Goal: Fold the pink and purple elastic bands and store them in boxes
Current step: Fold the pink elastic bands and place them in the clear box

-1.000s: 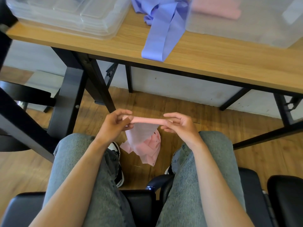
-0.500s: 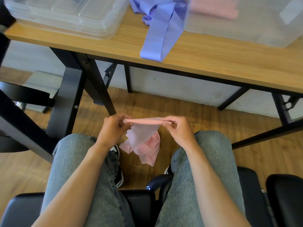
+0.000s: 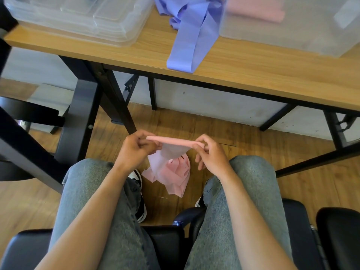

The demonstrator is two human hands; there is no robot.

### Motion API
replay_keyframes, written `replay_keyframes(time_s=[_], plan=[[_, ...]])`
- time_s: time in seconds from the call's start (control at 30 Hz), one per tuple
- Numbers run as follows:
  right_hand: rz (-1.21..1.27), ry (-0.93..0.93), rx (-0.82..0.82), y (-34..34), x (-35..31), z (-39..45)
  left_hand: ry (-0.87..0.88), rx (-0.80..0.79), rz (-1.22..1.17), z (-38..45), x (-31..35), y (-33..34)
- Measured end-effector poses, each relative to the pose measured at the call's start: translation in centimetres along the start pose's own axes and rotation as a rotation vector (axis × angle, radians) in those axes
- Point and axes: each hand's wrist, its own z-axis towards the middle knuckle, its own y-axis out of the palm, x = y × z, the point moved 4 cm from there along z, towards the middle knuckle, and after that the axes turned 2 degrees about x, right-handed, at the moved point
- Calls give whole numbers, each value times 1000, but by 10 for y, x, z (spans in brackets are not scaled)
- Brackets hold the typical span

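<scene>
A pink elastic band [image 3: 172, 142] is stretched flat between my hands above my knees. My left hand [image 3: 136, 151] pinches its left end and my right hand [image 3: 209, 152] pinches its right end. The rest of the band hangs down in a loose bunch [image 3: 173, 172] toward the floor. A purple elastic band [image 3: 187, 36] lies bunched on the wooden table [image 3: 253, 71], one loop reaching the front edge. A clear plastic box [image 3: 292, 32] at the table's right holds folded pink bands [image 3: 255, 8].
A stack of clear lids or trays [image 3: 78, 16] sits on the table's left. Black table legs [image 3: 83, 114] stand to the left and right of my knees. I sit on a black chair [image 3: 165, 240]; another black seat [image 3: 341, 230] is at right.
Both hands moved slightly, from fingers loosely extended to pinching the band's ends with the folded strip pulled flat between them. The hanging bunch stays in place.
</scene>
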Motion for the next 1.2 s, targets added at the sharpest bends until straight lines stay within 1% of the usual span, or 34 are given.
replay_keyframes(time_s=[0.13,0.2,0.23,0.33,0.47,0.57,0.7,0.77,0.8,0.9,0.93,1.0,1.1,1.17,1.2], plan=[[397,77,12,-5,-8,0,-45,40,-93,1,1,-2],[490,117,12,-6,-10,-1,-47,37,-92,2,-1,-4],[492,128,16,-6,-8,-1,-41,24,-89,3,-3,-4],[406,102,21,-6,-1,0,1,-9,-8,4,-5,-7],[280,32,23,-7,3,2,102,-37,226,3,-5,-7],[121,-13,21,-2,2,1,187,-3,374,1,-5,-5],[-34,-60,29,0,-2,0,229,47,411,-3,-1,0],[-52,-64,28,0,-3,0,185,51,372,-3,-1,2],[-58,-62,13,0,-3,0,149,36,312,-2,-2,2],[-27,-57,-40,2,-3,0,45,-21,52,0,-2,1],[26,-44,-46,1,-3,0,14,-25,-31,1,-1,0],[213,2,-48,-2,-5,1,-37,4,-147,2,0,-2],[480,81,-55,-6,-7,2,-45,37,-157,2,-2,-5],[559,120,-41,-9,-7,1,-20,-1,-151,2,-4,-4],[555,118,-20,-10,-6,1,-12,-24,-158,2,-4,-3]])
